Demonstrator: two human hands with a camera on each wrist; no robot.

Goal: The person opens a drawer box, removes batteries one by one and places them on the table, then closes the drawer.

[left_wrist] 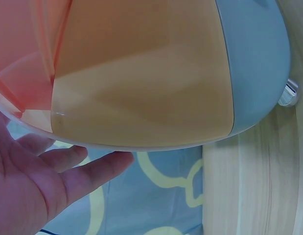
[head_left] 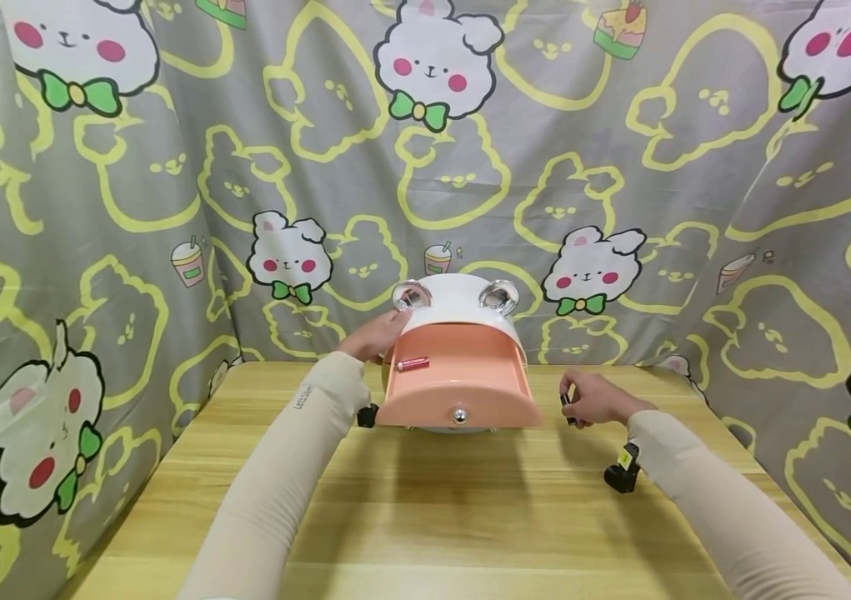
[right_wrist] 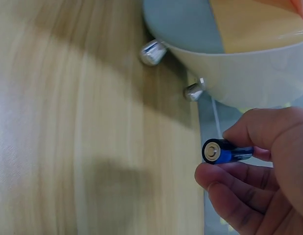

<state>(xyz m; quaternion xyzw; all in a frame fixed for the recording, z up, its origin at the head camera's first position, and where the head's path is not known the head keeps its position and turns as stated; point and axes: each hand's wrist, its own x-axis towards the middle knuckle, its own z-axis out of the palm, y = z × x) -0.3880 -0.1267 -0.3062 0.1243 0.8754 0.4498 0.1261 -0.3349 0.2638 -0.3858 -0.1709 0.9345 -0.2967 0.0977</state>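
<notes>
A white rounded box [head_left: 463, 296] with silver ring-shaped ears stands at the back of the table. Its coral drawer [head_left: 485, 375] is pulled out, with a silver knob [head_left: 458, 415] on the front. Inside the drawer, toward its left side, lies a small red tube [head_left: 412, 363]. My left hand [head_left: 380, 333] touches the box's left side; in the left wrist view its extended fingers [left_wrist: 100, 174] meet the rim. To the right of the drawer, my right hand [head_left: 596, 398] pinches a black and blue battery [right_wrist: 227, 152] between thumb and fingers, above the table.
The wooden table [head_left: 425, 517] reaches a patterned grey curtain [head_left: 455, 183] at the back and both sides. Short silver feet [right_wrist: 152, 53] hold the box off the tabletop. Black wrist cameras [head_left: 623, 471] hang below the sleeves.
</notes>
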